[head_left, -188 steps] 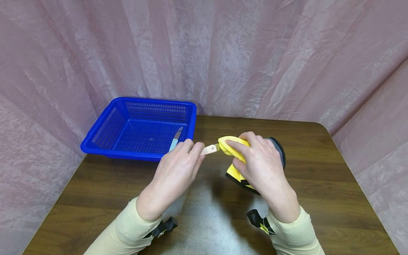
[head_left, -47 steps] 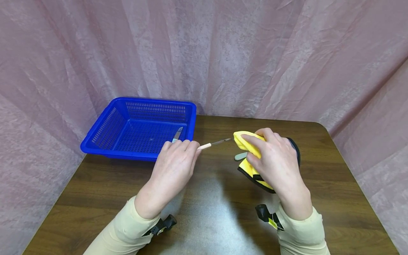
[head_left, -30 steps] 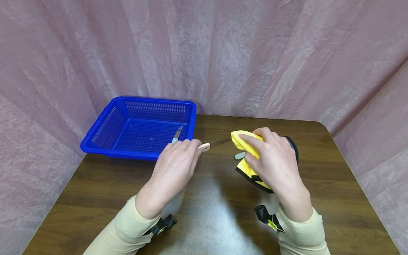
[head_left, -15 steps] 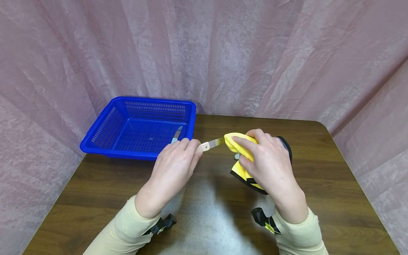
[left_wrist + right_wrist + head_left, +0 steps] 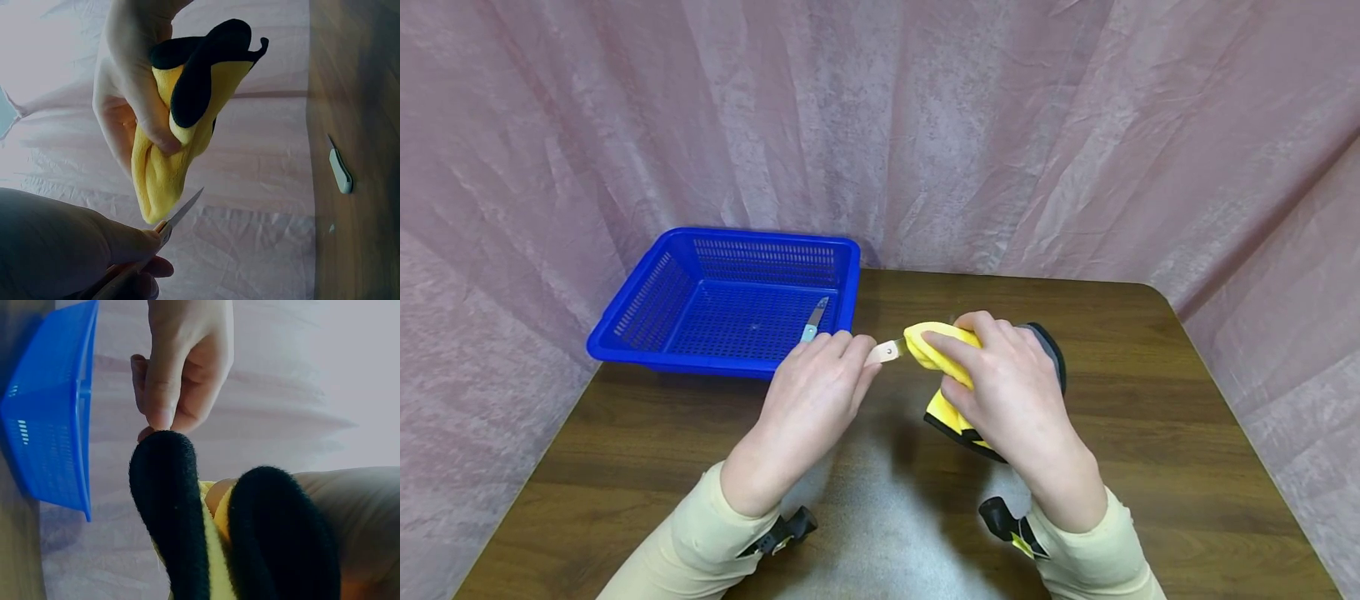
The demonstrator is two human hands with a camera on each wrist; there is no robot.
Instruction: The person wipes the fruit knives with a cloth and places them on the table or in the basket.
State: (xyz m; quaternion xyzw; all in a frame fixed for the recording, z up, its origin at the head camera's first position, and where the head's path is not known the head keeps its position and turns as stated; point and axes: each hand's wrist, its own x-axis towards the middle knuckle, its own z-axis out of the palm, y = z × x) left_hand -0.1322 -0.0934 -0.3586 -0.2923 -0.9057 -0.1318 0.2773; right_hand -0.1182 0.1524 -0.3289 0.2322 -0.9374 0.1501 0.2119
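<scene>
My left hand [image 5: 812, 396] grips a small knife [image 5: 886, 352] by its cream handle, above the table's middle. In the left wrist view the blade [image 5: 186, 207] shows beside the cloth. My right hand [image 5: 1011, 387] pinches a bunched yellow cloth [image 5: 936, 343] with black edging, folded over the blade close to the handle. Most of the blade is hidden by the cloth in the head view. On the table lies a second knife [image 5: 340, 170] with a pale green handle, seen in the left wrist view; the cloth and right hand cover it in the head view.
A blue perforated basket [image 5: 722, 364] stands at the back left, just beyond my left hand. Inside it, at the right side, lies a knife [image 5: 815, 319] with a light blue handle. A pink curtain [image 5: 925, 142] hangs behind the wooden table [image 5: 1150, 433].
My right hand has slid the cloth left along the blade, from the tip towards the handle. It now hides the green handle that showed behind it. The left hand stays nearly still.
</scene>
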